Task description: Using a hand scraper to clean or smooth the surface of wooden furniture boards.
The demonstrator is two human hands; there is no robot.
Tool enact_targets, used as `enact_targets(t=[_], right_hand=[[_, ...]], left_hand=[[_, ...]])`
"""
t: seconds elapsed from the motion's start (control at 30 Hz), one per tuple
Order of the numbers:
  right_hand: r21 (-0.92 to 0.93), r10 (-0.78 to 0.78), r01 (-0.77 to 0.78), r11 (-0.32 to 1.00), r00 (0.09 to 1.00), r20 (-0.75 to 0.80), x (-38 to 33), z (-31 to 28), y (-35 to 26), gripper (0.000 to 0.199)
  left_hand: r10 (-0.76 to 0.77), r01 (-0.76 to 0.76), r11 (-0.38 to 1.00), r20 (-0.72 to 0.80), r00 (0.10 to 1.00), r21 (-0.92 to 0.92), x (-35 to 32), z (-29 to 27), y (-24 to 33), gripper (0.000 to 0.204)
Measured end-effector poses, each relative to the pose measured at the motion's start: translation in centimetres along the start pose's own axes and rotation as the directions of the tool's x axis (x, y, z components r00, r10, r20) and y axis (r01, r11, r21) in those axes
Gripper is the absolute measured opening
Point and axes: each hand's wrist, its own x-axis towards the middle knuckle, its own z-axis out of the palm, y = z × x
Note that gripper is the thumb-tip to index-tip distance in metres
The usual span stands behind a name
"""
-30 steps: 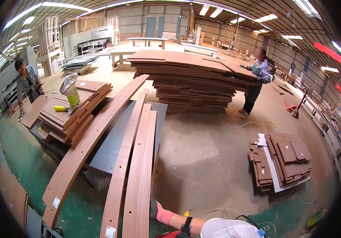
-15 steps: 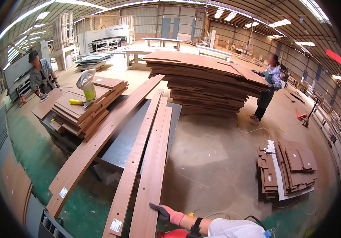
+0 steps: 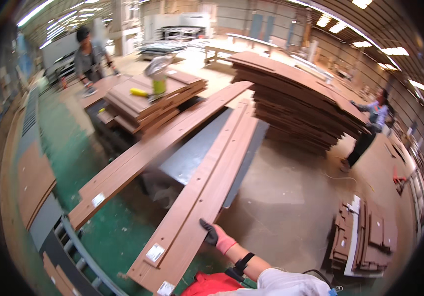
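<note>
Item in hand: long reddish-brown wooden plank with grooved face and white label stickers near its end [image 3: 207, 197] — it lies lengthwise on the grey metal bench top [image 3: 194, 153], near end overhanging toward me, far end running up to the big stack of brown boards [image 3: 296, 103].

Companion piece: second long reddish-brown plank [image 3: 157, 148], left of the first across the same bench, also labelled at its near end.

Work done, as I judge it: both planks already laid on the bench, roughly side by side.

Work left, as I judge it: the near plank sits at a slight angle to the bench edge — it seems not yet squared up; nothing else about it can be read from here.

My right hand [image 3: 215, 237]: in a pink glove with dark fingers, reaching in from the lower edge; fingers curled onto the right edge of the near plank, closed on it rather than spread.

My left hand: not visible anywhere, so I cannot tell its state.

Beyond the bench: low pile of short brown boards [image 3: 148, 98] at its far left, carrying a green-and-silver bottle [image 3: 158, 74] and a yellow tool [image 3: 139, 92].

Others: one person [image 3: 89, 56] behind that pile, another person [image 3: 367, 130] right of the big stack.

Floor, right of the bench: small heap of brown offcuts [image 3: 365, 237].
</note>
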Motion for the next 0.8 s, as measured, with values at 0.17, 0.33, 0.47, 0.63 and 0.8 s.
enact_targets(t=[0.17, 0.33, 0.47, 0.63, 0.8], right_hand=[[0.017, 0.012, -0.013, 1.0, 0.996, 0.085, 1.9, -0.3, -0.3, 0.052], [-0.099, -0.051, 0.057, 0.993, 0.997, 0.065, 2.8, 0.1, -1.1, 0.05], [-0.086, -0.055, 0.054, 0.995, 0.998, -0.018, 4.7, 0.1, -2.4, 0.053], [0.17, -0.169, 0.15, 0.974, 0.98, 0.102, 6.8, 0.4, -3.2, 0.061], [0.074, -0.138, 0.133, 0.988, 0.988, 0.074, 6.6, 0.6, -1.2, 0.062]], left_hand=[[0.422, -0.422, 0.906, 0.011, 0.907, 0.035, -0.4, 8.7, -4.2, 0.056], [0.402, -0.381, 0.914, 0.168, 0.9, -0.141, 1.0, 18.6, -4.6, 0.052], [0.756, -0.678, -0.021, 0.455, 0.47, 0.735, 3.6, 20.2, -4.1, 0.064], [0.508, -0.476, 0.856, 0.159, 0.847, -0.2, 8.3, 19.9, -1.7, 0.044], [0.588, -0.563, 0.805, 0.128, 0.798, -0.19, 10.9, 22.1, -1.8, 0.046]])
